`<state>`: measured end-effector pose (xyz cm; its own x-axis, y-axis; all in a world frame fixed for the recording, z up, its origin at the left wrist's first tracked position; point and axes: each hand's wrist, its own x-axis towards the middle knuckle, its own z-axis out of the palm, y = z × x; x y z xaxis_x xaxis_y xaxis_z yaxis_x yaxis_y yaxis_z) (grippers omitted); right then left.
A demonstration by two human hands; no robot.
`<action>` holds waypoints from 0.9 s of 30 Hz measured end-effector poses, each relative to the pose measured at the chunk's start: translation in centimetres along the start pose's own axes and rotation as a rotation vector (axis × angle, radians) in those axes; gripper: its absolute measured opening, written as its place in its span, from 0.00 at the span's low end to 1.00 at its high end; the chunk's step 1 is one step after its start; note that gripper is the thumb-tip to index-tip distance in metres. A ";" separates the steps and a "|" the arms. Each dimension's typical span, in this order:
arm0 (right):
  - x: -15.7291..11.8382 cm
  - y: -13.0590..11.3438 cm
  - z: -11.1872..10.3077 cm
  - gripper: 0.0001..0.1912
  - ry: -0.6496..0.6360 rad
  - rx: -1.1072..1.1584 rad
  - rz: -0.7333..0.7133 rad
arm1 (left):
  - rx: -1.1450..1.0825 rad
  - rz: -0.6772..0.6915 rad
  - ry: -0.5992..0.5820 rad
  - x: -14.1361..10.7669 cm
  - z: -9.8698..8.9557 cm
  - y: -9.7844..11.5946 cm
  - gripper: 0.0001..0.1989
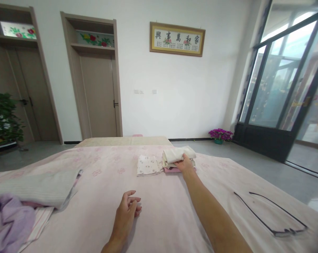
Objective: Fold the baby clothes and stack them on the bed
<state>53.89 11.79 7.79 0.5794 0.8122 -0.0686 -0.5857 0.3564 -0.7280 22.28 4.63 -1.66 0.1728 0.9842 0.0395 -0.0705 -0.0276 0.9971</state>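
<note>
My right hand (184,163) reaches forward and grips the near edge of a folded cream cloth (177,153), thumb on top. The cloth lies on a small stack of folded pieces, with a pink folded cloth (172,170) at the bottom. Just left of the stack lies a folded white cloth with a small print (148,166), flat on the pink bedspread (95,196). My left hand (127,208) rests low over the bedspread, nearer to me. Its fingers are loosely curled and apart, with nothing in them.
At the left lie a grey striped cloth (43,188) and a crumpled lilac cloth (12,219). Dark-framed glasses (285,232) sit open at the right. Beyond the bed's edge a purple flower pot (219,141) stands by the wall, near a glass door (274,84).
</note>
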 end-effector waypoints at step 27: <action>-1.9 -1.0 1.3 0.20 -0.196 -0.908 -0.308 | 0.056 0.000 -0.023 0.4 0.2 -0.2 0.19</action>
<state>52.65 10.54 9.53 0.4814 0.8348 0.2671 0.2816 0.1413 -0.9491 22.60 5.00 -1.80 0.1955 0.9799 0.0405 -0.0156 -0.0382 0.9991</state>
